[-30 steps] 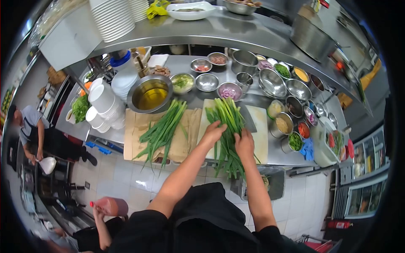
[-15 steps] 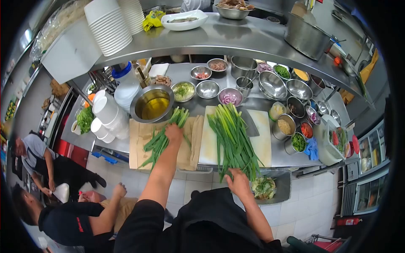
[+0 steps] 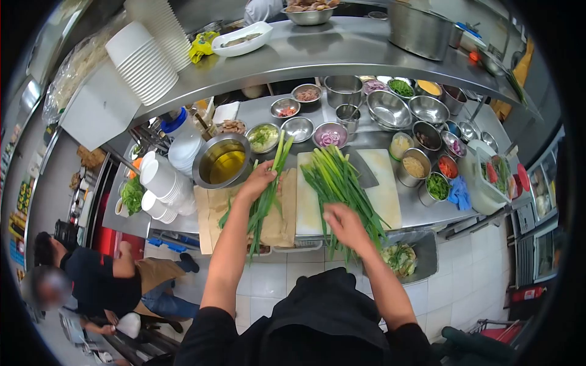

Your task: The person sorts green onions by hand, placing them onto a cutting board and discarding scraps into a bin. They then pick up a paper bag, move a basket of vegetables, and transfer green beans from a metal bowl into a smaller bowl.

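My left hand [image 3: 261, 177] is closed around a small bunch of green onions [image 3: 278, 165], lifted over brown paper [image 3: 213, 235] with the white ends up and the leaves hanging down. A few green leaves lie on the paper. On the white cutting board [image 3: 390, 213] lies a large pile of green onions [image 3: 329, 177], its leaves hanging over the front edge. My right hand [image 3: 345, 222] is over those leaves with its fingers curled in; whatever they hold is hidden. A wide knife blade [image 3: 363, 171] lies on the board, right of the pile.
A pot of yellow liquid [image 3: 226, 160] stands behind the paper. Steel bowls, including one of sliced red onion [image 3: 330, 135], fill the back. A steel shelf [image 3: 293, 58] hangs above. A bin of scraps [image 3: 400, 259] sits below right. Co-workers [image 3: 97, 274] are at left.
My left hand has raised the green onions from the paper and moved right. My right hand has come up from the leaf ends onto the pile. The view has shifted slightly.
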